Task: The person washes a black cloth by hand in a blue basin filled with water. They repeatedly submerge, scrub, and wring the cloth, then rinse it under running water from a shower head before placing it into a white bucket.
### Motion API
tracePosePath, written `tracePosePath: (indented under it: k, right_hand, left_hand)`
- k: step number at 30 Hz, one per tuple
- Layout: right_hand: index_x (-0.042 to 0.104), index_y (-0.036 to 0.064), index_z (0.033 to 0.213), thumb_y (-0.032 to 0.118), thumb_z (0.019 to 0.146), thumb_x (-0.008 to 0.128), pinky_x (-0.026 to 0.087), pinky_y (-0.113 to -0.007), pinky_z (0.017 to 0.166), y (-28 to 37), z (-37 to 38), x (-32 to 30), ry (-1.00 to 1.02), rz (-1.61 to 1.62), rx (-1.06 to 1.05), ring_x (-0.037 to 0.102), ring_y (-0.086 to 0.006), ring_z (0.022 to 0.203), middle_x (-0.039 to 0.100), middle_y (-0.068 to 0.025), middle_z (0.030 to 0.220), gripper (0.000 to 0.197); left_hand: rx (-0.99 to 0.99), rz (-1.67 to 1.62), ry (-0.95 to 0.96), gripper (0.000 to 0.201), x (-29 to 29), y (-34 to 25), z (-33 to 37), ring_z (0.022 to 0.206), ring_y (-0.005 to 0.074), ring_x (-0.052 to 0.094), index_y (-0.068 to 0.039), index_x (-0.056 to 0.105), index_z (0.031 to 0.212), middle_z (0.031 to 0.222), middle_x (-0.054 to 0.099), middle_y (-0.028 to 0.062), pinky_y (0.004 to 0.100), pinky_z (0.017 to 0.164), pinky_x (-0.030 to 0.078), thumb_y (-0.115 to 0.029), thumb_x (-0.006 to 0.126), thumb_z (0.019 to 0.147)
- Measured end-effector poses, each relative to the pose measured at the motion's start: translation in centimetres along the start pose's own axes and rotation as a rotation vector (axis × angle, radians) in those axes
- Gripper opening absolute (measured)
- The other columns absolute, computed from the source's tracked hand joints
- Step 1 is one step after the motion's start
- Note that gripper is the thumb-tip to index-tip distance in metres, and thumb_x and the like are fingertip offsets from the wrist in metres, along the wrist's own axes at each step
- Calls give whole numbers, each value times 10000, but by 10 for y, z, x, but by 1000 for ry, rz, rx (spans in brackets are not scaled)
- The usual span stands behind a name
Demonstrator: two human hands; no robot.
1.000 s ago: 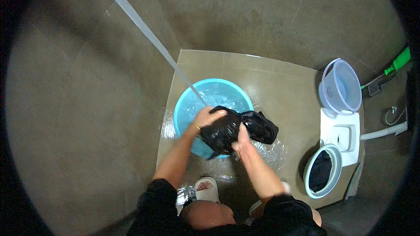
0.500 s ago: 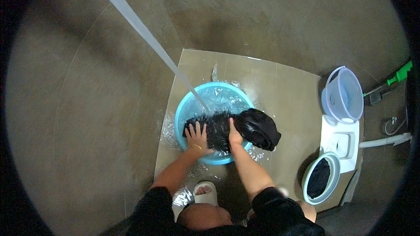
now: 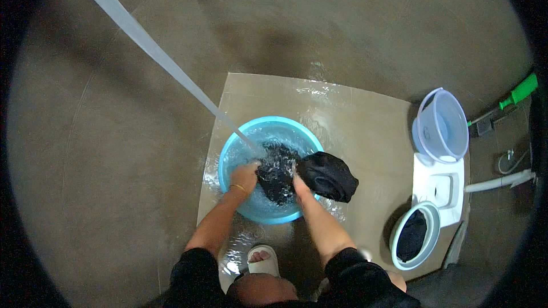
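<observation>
A light-blue round basin (image 3: 224,154) holds water, with a stream of water (image 3: 157,54) pouring into it from the upper left. Soaked black cloth (image 3: 278,174) lies in the basin; its bunched end hangs over the right rim. My left hand (image 3: 245,175) has closed fingers at the cloth's left edge, partly hidden by splashing water. At the right side of the basin, my right hand (image 3: 299,185) grips the cloth between the wet part and the bunch outside. What kind of garment it is cannot be made out.
A pale lilac bucket (image 3: 451,125) stands at the right by a white squat toilet (image 3: 456,194). Below it, a pale basin (image 3: 435,234) holds dark cloth. A green-handled brush (image 3: 519,92) is at the far right wall. Water wets the tan floor (image 3: 365,120); my sandalled foot (image 3: 264,259) is near the basin.
My left hand went from lying spread on the cloth to closed fingers at its left edge. The cloth in the water has drawn together into a narrower bunch. Water splashed beyond the basin.
</observation>
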State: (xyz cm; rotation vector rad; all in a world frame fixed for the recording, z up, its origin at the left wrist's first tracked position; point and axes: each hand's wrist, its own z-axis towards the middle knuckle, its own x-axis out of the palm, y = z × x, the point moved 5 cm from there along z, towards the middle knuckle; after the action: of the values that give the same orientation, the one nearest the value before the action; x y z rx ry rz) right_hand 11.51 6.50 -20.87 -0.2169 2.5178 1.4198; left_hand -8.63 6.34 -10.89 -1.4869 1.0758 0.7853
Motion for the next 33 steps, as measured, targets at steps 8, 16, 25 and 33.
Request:
tracePosePath:
  k: [8,16,25,33]
  right_hand:
    - [406,93,1341,693,783,462,246,-460,1065,74,-56,-8,461,853,403,393,-285,1251,416,-101,1371,821]
    - [565,1,1111,300,779,692,450,-420,883,104,-43,-33,354,1056,319,561,-272,1019,586,-145,1131,465]
    - [329,-5,1309,156,673,794,357,-383,971,24,-96,24,-396,431,-90,468,-255,1119,480,-158,1232,804]
    - [584,49,1089,282,777,686,478,-384,876,92,-93,-30,456,814,405,602,-246,960,621,-108,1071,403]
  left_hand:
    - [194,-390,-460,328,-155,-33,-44,788,289,600,-94,607,993,881,604,133,347,721,486,40,580,695]
    - [195,-352,62,683,-64,36,-33,1096,339,497,-108,451,1257,1166,498,185,398,926,419,-186,773,660]
    - [-222,-228,-88,828,19,-8,-21,1113,427,441,-41,331,1318,1230,407,252,487,893,404,-319,759,666]
    - [-153,-1022,645,581,-31,21,-22,971,177,554,-55,458,1256,1059,600,82,313,837,452,-122,666,718]
